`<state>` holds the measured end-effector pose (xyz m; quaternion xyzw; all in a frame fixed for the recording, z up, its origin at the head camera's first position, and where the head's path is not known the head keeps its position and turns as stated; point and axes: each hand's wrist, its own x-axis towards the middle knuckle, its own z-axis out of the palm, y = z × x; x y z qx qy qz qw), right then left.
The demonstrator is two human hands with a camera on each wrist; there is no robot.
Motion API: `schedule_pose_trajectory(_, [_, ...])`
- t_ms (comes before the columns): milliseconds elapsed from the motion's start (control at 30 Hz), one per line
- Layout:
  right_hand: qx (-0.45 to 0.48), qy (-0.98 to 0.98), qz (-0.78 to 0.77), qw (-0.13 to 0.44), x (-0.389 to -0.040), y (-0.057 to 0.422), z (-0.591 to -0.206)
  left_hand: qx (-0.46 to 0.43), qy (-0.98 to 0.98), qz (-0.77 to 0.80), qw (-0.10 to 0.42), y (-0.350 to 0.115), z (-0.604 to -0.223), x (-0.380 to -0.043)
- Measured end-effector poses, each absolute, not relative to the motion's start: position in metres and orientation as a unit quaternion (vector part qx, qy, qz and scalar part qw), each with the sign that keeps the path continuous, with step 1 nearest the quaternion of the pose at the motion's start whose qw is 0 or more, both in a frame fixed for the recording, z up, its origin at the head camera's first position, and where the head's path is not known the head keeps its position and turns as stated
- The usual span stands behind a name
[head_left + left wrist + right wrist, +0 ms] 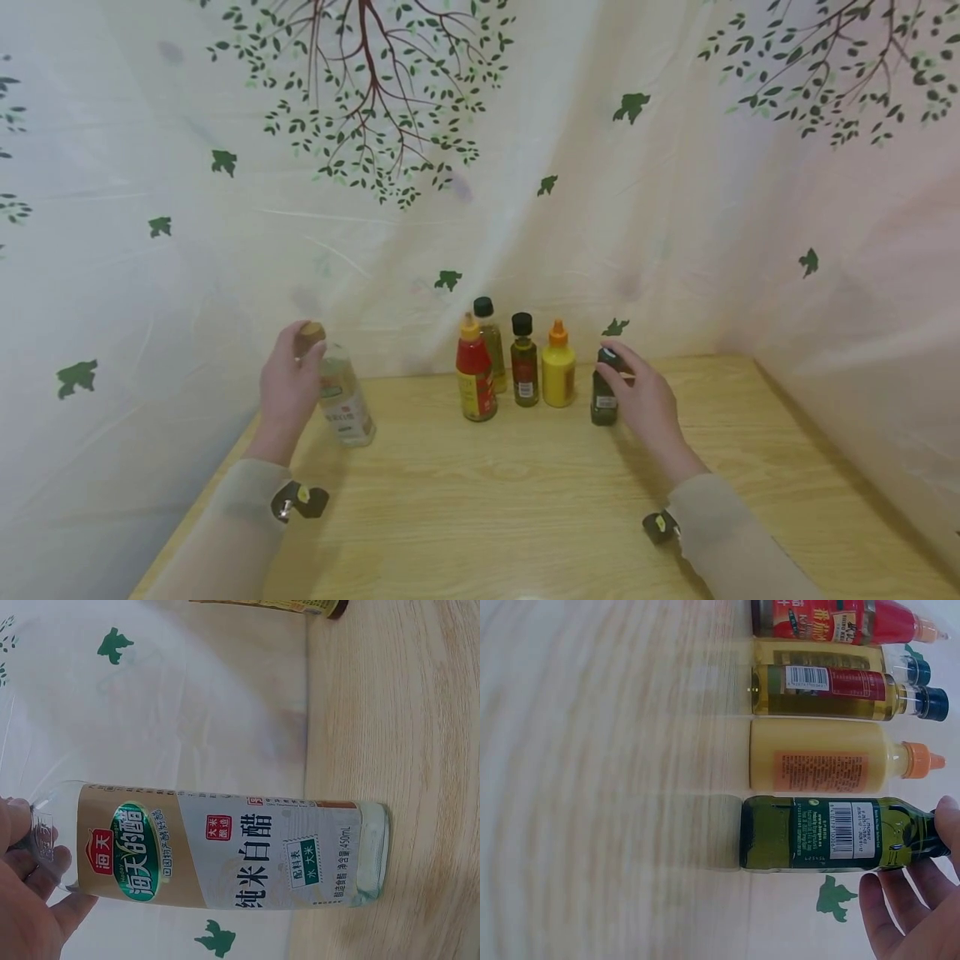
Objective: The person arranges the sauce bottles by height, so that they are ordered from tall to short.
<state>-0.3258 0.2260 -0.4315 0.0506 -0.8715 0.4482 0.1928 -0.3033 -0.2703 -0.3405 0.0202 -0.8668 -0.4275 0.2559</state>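
Note:
At the left of the head view, my left hand (288,379) grips a clear glass vinegar bottle (348,408) by its neck, just under the gold cap (312,331). Its tan and silver label faces the camera in the left wrist view, and its base is close to the wooden table. My right hand (648,404) pinches the dark cap of a green glass bottle (604,402) between thumb and fingers. This bottle stands upright at the right end of a group of bottles, its barcode label (844,831) showing in the right wrist view.
Between the hands stand a red sauce bottle (476,379), a pale oil bottle (492,342) behind it, a dark-capped oil bottle (524,367) and a yellow squeeze bottle (558,373). A leaf-printed sheet (405,275) hangs behind the wooden table (465,508).

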Motion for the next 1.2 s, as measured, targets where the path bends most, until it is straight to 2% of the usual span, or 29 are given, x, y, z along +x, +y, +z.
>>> schedule_pose_trajectory(667, [0.056,-0.873,0.445,0.192,-0.327,0.226,-0.433,0.012,-0.872,-0.427,0.239,-0.273,-0.342,-0.301])
schedule_pose_trajectory(1200, [0.053,-0.874,0.440,0.197,-0.327,0.225,-0.434,-0.032,-0.834,-0.365,0.412,-0.237,-0.322,-0.291])
